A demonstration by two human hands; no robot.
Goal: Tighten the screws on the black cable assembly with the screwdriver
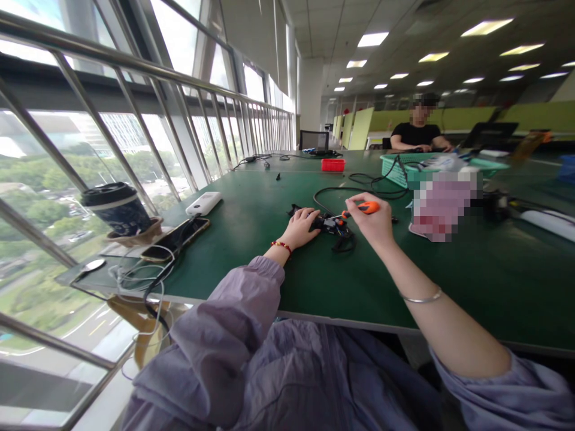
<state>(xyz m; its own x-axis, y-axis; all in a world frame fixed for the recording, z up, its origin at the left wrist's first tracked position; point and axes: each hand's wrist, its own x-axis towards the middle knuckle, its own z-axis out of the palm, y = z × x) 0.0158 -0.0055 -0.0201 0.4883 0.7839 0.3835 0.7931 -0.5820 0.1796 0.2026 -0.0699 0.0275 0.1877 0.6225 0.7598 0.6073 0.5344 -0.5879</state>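
My right hand (376, 224) is closed round the orange-and-black handle of a screwdriver (367, 208). The screwdriver's thin shaft slants down to the left, towards a small black device (331, 225) with orange bits that lies on the green table. My left hand (302, 228) grips the device from its left side, fingers curled over it. A black strap or cable loop (345, 240) hangs off the near side of the device. What kind of device it is, and whether the screwdriver's tip touches it, I cannot tell.
A paper cup (117, 209), phone (177, 239), white power bank (204, 204) and tangled cables are at the left. A small red basket (333, 165) stands further back. To the right are a filled green basket (395, 170) and a blurred pink item (442, 203). A person (417, 129) sits beyond.
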